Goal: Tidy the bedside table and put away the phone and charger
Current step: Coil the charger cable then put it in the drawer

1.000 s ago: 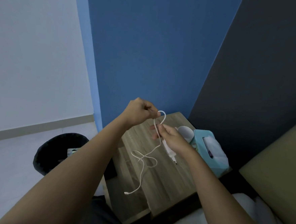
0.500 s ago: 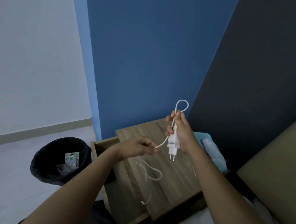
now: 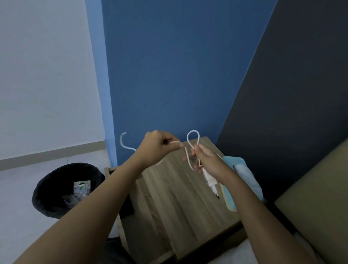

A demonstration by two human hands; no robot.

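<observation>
Two hands folding a charger cable (image 3: 192, 140) above the table (image 3: 176, 198).
Left hand (image 3: 156, 148) pinches the cable; right hand (image 3: 208, 162) grips its loops and the adapter (image 3: 211, 180), partly hidden. Tissue box (image 3: 229, 195) behind the right forearm is half-covered; no phone discernible.

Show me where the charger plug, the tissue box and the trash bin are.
charger plug (image 3: 210, 180), head view, on its white body below the right hand.
tissue box (image 3: 229, 197), head view, on its teal side wall.
trash bin (image 3: 47, 193), head view, on its black left rim.
</observation>
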